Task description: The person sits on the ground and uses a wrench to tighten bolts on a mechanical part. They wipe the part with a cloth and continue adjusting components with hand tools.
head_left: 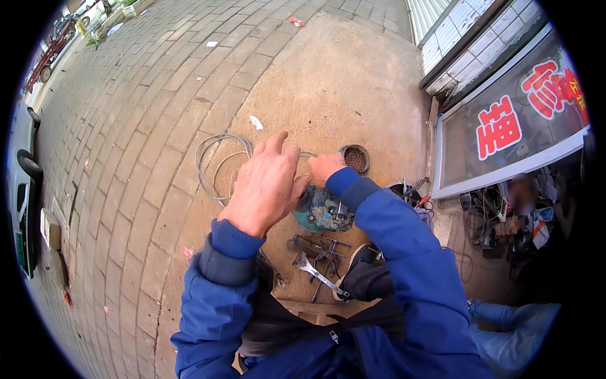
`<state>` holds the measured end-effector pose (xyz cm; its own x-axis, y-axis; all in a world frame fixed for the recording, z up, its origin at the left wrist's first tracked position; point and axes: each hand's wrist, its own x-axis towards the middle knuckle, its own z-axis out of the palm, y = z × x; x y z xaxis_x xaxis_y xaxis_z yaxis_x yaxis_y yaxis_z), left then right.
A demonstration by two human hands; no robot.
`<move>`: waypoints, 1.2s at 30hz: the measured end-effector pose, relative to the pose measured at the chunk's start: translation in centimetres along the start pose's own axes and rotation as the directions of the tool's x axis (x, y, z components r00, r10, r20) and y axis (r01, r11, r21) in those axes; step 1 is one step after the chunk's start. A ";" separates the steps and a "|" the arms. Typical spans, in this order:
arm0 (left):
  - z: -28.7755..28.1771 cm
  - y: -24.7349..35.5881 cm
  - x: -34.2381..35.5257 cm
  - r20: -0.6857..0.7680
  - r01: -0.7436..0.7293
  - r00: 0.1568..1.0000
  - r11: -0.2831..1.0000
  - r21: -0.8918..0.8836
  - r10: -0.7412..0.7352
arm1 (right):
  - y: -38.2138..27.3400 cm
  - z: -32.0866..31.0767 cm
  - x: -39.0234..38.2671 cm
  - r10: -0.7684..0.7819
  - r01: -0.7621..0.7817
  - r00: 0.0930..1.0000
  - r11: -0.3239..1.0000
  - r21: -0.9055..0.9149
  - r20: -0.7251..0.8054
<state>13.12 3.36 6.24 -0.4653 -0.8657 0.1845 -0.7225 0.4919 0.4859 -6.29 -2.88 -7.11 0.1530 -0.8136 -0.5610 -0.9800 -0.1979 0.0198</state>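
Two bare hands above a machine body on the ground. We find the grimy teal machine body (322,211) just ahead of the person's shoe (356,258), partly hidden by both hands; we judge that this low, central place keeps it within reach of both arms. The left hand (262,186) stands over its left side, fingers spread and slightly bent, thumb apart, with nothing visible in their grasp. The right hand (326,168) is at its far side, fingers curled; we cannot tell whether they pinch anything, since their tips are hidden. Near them we see a stretch of grey cable (201,165), whose loose coil lies to the left, presumably laid aside to spare the working space. Beyond the right hand stands a round perforated part (356,159). Nearer the person, we note a dark metal frame (325,251) and a silver-coloured tool (312,270), likely kept there for easy reach. To the right, assorted parts (499,227) crowd beneath a glass panel (511,123), and another person's jeans (514,331) show at the lower edge; we judge that these limit movement on that side
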 end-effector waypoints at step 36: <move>1.3 -1.2 0.7 -0.038 -0.113 0.992 0.988 0.107 0.118 | 0.4 -0.7 0.6 -0.049 0.052 0.997 0.998 -0.040 0.052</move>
<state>12.99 2.32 4.69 -0.5276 -0.8044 0.2730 -0.7156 0.5940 0.3675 -6.50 -3.83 -6.80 0.1944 -0.7732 -0.6036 -0.9650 -0.2612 0.0237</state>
